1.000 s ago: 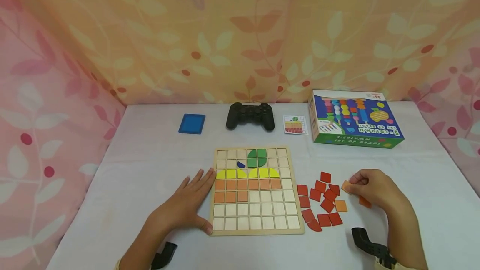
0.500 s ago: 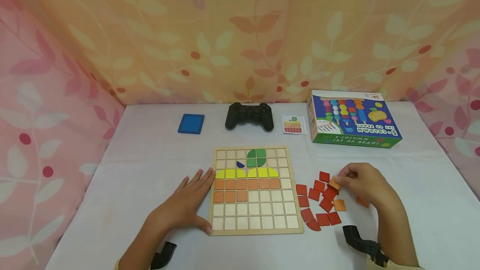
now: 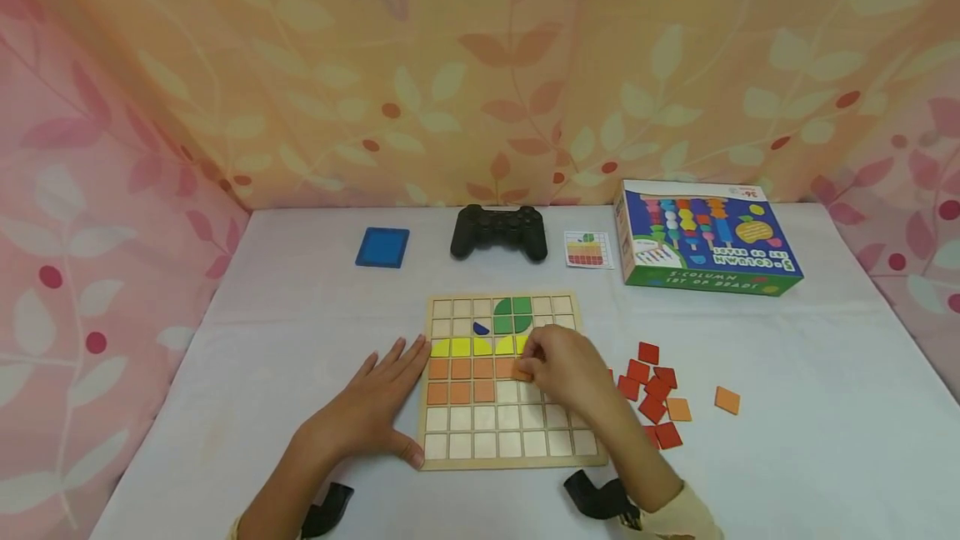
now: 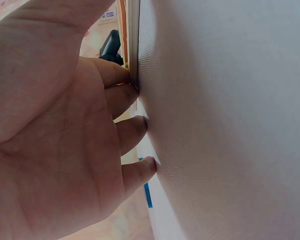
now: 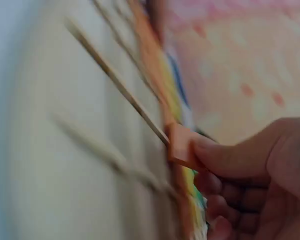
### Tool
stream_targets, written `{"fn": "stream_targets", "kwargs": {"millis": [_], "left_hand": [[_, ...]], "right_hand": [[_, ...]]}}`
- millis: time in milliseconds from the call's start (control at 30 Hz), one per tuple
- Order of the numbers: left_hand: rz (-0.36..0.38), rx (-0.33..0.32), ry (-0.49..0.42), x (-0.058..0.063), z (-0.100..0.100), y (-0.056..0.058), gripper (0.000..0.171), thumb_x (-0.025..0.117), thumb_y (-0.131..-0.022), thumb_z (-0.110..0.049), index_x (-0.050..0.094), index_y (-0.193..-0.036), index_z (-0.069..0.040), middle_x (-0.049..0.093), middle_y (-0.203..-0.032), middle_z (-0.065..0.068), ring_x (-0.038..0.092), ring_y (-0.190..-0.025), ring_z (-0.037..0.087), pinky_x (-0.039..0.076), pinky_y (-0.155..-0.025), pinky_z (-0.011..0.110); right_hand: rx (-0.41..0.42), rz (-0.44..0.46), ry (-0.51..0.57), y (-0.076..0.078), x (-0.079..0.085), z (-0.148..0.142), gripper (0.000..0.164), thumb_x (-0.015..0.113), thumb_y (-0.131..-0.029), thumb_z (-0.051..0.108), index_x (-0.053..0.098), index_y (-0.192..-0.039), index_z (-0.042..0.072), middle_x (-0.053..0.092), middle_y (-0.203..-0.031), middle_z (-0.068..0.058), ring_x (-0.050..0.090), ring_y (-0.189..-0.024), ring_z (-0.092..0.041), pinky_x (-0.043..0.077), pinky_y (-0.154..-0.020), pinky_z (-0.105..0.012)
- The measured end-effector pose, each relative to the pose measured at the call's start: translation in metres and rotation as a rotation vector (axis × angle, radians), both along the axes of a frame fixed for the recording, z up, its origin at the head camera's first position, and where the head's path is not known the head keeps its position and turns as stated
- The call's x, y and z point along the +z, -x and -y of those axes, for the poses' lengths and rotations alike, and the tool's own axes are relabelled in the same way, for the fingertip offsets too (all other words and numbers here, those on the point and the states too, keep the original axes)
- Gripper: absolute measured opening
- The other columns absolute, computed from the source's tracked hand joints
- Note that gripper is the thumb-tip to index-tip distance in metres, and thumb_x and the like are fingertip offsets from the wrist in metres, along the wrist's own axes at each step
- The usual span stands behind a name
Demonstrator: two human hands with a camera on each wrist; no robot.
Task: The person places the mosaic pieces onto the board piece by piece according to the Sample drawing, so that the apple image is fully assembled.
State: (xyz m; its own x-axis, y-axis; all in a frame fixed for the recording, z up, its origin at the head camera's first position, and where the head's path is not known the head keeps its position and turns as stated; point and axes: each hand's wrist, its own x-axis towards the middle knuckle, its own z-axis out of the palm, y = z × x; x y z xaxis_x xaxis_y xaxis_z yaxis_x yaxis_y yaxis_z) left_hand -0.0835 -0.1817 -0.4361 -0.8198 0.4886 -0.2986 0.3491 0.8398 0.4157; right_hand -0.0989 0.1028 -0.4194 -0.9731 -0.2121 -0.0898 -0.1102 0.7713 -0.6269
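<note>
A black controller (image 3: 499, 233) lies between blue square (image 3: 382, 247) and printed box (image 3: 708, 238); leafy curtain (image 3: 450, 65) behind.

We read the grid board (image 3: 511, 419) as pale, smooth wood, matt, with thin wooden ribs. The held orange tile (image 5: 182, 146) looks smooth and matt, like painted wood, and the red tiles (image 3: 652, 408) share that flat finish. We see dark matt plastic on the game controller (image 3: 499, 233), smooth plastic on the blue square (image 3: 382, 247), paper or thin card for the pattern card (image 3: 588, 261), smooth printed cardboard on the bead-set box (image 3: 697, 252), matt white cloth (image 3: 300, 298) beneath, and soft printed fabric in the curtain (image 3: 420, 107).
</note>
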Motion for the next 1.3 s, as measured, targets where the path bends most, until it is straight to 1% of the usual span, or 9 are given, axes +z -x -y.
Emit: {"fn": "stream_targets", "kwargs": {"millis": [133, 267, 400, 500, 633, 733, 867, 1000, 1300], "left_hand": [[0.003, 0.002, -0.001, 0.0, -0.001, 0.001, 0.143, 0.091, -0.05, -0.064, 0.018, -0.161, -0.012, 0.012, -0.166, 0.003, 0.003, -0.153, 0.029, 0.008, -0.119, 0.058], [0.01, 0.009, -0.002, 0.002, -0.002, 0.001, 0.143, 0.093, -0.05, -0.061, 0.017, -0.161, -0.012, 0.012, -0.165, 0.002, 0.002, -0.153, 0.028, 0.007, -0.119, 0.058], [0.015, 0.008, -0.002, 0.004, -0.002, 0.0, 0.143, 0.093, -0.05, -0.061, 0.018, -0.161, -0.011, 0.014, -0.165, 0.004, 0.003, -0.153, 0.03, 0.006, -0.118, 0.059], [0.019, 0.01, -0.006, 0.004, -0.002, 0.0, 0.143, 0.093, -0.05, -0.061, 0.019, -0.161, -0.01, 0.015, -0.166, 0.005, 0.003, -0.153, 0.031, 0.007, -0.118, 0.059], [0.018, 0.008, -0.005, 0.003, -0.001, 0.0, 0.143, 0.092, -0.05, -0.062, 0.019, -0.161, -0.01, 0.014, -0.166, 0.004, 0.003, -0.153, 0.03, 0.007, -0.118, 0.059], [0.015, 0.005, -0.009, 0.004, -0.001, 0.0, 0.143, 0.092, -0.05, -0.063, 0.019, -0.161, -0.01, 0.014, -0.165, 0.005, 0.004, -0.152, 0.03, 0.007, -0.118, 0.059], [0.009, 0.003, -0.01, 0.005, -0.001, 0.0, 0.142, 0.091, -0.05, -0.063, 0.02, -0.161, -0.009, 0.015, -0.166, 0.006, 0.005, -0.152, 0.031, 0.008, -0.118, 0.06], [0.003, 0.004, -0.005, 0.003, 0.0, 0.0, 0.143, 0.09, -0.05, -0.064, 0.02, -0.161, -0.009, 0.015, -0.166, 0.006, 0.005, -0.152, 0.031, 0.008, -0.117, 0.061], [0.003, -0.007, 0.008, 0.0, 0.0, 0.001, 0.145, 0.088, -0.047, -0.067, 0.018, -0.161, -0.011, 0.012, -0.166, 0.004, 0.005, -0.153, 0.03, 0.009, -0.118, 0.059]], "right_hand": [[0.123, -0.188, -0.103, -0.015, -0.009, 0.028, 0.023, 0.081, -0.078, -0.001, 0.067, -0.067, 0.014, 0.053, -0.065, 0.007, 0.052, -0.063, -0.012, 0.044, -0.055, -0.025], [0.153, -0.252, -0.094, -0.024, -0.01, 0.03, 0.024, 0.08, -0.076, -0.005, 0.069, -0.067, 0.014, 0.056, -0.065, 0.008, 0.054, -0.064, -0.011, 0.047, -0.056, -0.024], [0.102, -0.128, -0.022, -0.027, -0.008, 0.013, 0.019, 0.082, -0.079, 0.0, 0.073, -0.072, 0.015, 0.059, -0.069, 0.011, 0.053, -0.066, -0.009, 0.048, -0.06, -0.026], [0.003, -0.029, 0.001, -0.026, -0.003, -0.013, 0.015, 0.082, -0.081, 0.003, 0.074, -0.077, 0.015, 0.061, -0.072, 0.009, 0.054, -0.069, -0.013, 0.048, -0.063, -0.029], [-0.118, 0.035, -0.046, -0.027, 0.005, -0.067, 0.01, 0.081, -0.083, 0.005, 0.074, -0.083, 0.013, 0.063, -0.076, 0.005, 0.056, -0.073, -0.017, 0.049, -0.067, -0.034], [-0.178, 0.076, -0.093, -0.034, 0.007, -0.109, 0.007, 0.08, -0.084, 0.009, 0.075, -0.088, 0.01, 0.062, -0.076, 0.002, 0.055, -0.072, -0.018, 0.048, -0.063, -0.034], [-0.231, 0.128, -0.138, -0.048, 0.003, -0.15, 0.02, 0.083, -0.083, 0.015, 0.076, -0.099, 0.006, 0.059, -0.077, 0.0, 0.051, -0.072, -0.02, 0.044, -0.059, -0.031], [-0.223, 0.128, -0.146, -0.058, -0.007, -0.167, 0.028, 0.085, -0.08, 0.019, 0.075, -0.105, 0.008, 0.056, -0.078, 0.001, 0.048, -0.074, -0.019, 0.039, -0.058, -0.028], [-0.231, 0.12, -0.121, -0.061, -0.014, -0.169, 0.022, 0.085, -0.081, 0.018, 0.072, -0.097, 0.009, 0.055, -0.077, 0.001, 0.05, -0.074, -0.018, 0.04, -0.059, -0.027]]}}
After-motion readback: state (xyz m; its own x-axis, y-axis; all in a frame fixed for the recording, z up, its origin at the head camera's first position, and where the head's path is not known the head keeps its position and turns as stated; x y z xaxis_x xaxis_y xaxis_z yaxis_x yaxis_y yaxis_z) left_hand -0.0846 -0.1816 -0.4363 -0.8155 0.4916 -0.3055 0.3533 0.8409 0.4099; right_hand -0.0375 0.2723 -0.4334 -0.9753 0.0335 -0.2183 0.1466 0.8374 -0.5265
